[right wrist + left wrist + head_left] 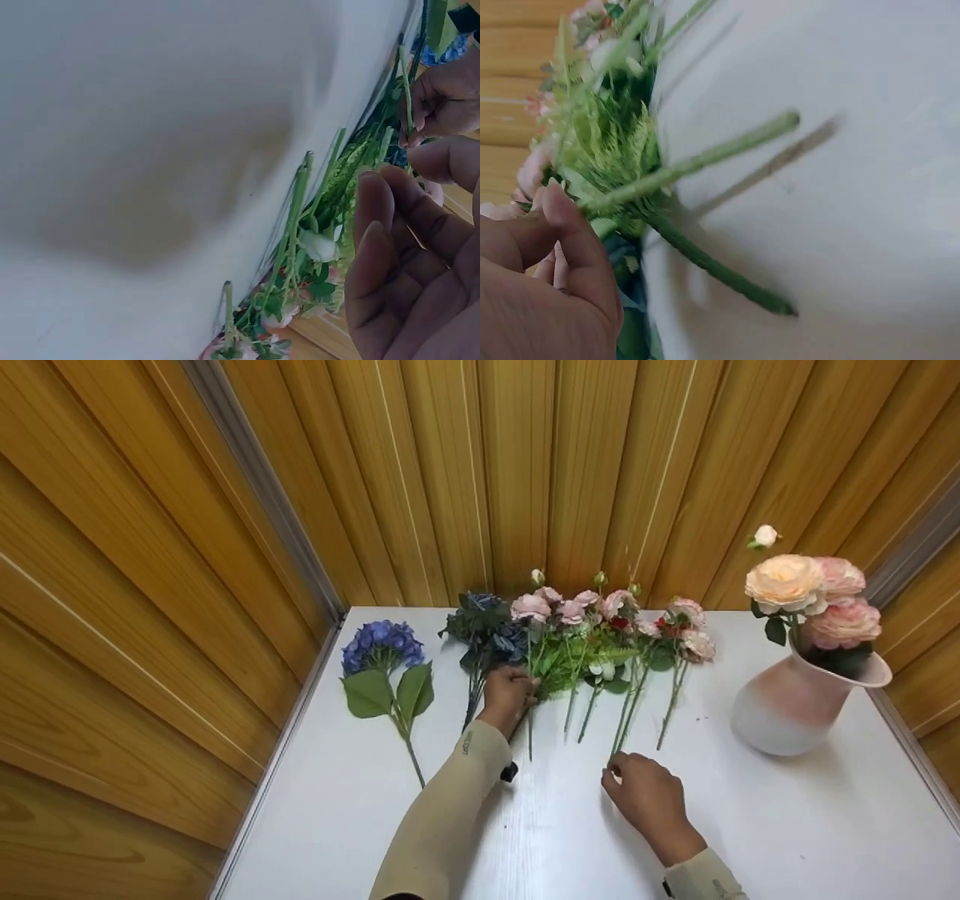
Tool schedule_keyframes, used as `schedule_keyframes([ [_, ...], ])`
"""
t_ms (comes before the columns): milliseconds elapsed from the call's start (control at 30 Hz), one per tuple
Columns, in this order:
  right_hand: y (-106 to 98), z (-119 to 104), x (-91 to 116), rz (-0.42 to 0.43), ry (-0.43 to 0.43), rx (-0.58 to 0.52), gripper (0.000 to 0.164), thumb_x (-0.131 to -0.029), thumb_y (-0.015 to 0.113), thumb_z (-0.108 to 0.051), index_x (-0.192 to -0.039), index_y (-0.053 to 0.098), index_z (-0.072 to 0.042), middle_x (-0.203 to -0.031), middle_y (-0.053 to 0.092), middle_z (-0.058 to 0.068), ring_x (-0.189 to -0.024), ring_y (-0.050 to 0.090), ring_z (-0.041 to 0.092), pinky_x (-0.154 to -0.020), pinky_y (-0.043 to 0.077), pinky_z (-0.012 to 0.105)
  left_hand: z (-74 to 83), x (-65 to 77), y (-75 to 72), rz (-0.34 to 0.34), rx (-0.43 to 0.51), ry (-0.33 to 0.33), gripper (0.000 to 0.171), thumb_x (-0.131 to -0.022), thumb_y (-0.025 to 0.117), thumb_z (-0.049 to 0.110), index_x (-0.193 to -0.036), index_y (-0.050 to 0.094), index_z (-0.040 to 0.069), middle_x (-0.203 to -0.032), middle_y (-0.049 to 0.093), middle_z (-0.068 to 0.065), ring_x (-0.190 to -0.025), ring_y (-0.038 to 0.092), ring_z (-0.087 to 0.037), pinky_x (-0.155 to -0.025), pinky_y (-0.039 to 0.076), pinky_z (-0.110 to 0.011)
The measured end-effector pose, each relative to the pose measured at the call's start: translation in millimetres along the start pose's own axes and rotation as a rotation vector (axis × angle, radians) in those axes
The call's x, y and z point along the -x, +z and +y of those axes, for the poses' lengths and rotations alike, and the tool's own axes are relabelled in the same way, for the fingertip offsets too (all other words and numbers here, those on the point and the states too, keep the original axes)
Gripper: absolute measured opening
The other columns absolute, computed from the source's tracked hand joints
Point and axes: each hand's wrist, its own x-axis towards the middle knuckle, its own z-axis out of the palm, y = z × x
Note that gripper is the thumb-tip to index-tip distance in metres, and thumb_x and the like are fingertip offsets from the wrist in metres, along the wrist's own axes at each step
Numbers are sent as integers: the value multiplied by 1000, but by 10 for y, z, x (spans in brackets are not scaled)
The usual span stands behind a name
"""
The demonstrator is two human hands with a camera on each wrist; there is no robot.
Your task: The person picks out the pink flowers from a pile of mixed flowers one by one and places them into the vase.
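Observation:
My left hand (508, 694) pinches a thin green stem (697, 161) between thumb and fingertips. In the head view this stem runs up to a pink artificial flower (531, 608), its cut end pointing toward me. A darker green stem (720, 270) lies beneath it on the table. Blue-black flowers (487, 630) with dark leaves lie just left of that hand. My right hand (645, 796) hovers over the table near the lower ends of other flower stems (626, 720). Its fingers (375, 199) are loosely bent with nothing between them.
A pink and white vase (787, 709) holding peach and pink roses (787, 583) stands at the right. At the left lies a blue hydrangea (382, 645) with broad leaves. Green fern (577, 656) and more pink flowers (697, 645) line the back, before a wooden panel wall (517, 472).

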Motion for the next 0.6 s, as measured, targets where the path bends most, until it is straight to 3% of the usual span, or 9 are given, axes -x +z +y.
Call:
schedule_keyframes([
  [133, -43, -130, -63, 47, -4, -70, 22, -105, 81, -21, -122, 84, -7, -108, 87, 11, -82, 80, 26, -56, 57, 42, 10, 280, 28, -82, 86, 19, 30, -106, 78, 3, -134, 73, -6, -105, 68, -4, -98, 74, -18, -82, 68, -32],
  [300, -51, -353, -138, 12, 1, -350, 29, -109, 80, -28, -133, 83, -13, -121, 87, 10, -78, 75, 15, -62, 56, 32, -53, 672, 96, -135, 172, 21, 30, -104, 81, 1, -133, 74, -4, -112, 78, -7, -98, 79, -16, -79, 70, -26],
  [467, 6, -475, -129, -9, -12, -483, 18, -107, 82, -24, -124, 85, -18, -111, 88, 6, -70, 68, 7, -62, 51, 25, -69, 989, 148, -196, 214, 62, 24, -102, 82, -2, -125, 75, -6, -107, 83, -8, -93, 81, -13, -75, 69, -25],
  [600, 32, -489, -99, 12, 1, -515, 12, -108, 80, -17, -118, 85, -14, -99, 87, 5, -67, 68, 11, -60, 49, 23, -7, 1073, 140, -212, 193, 118, 20, -102, 83, 2, -121, 79, -5, -105, 85, -7, -91, 81, -12, -74, 70, -25],
])
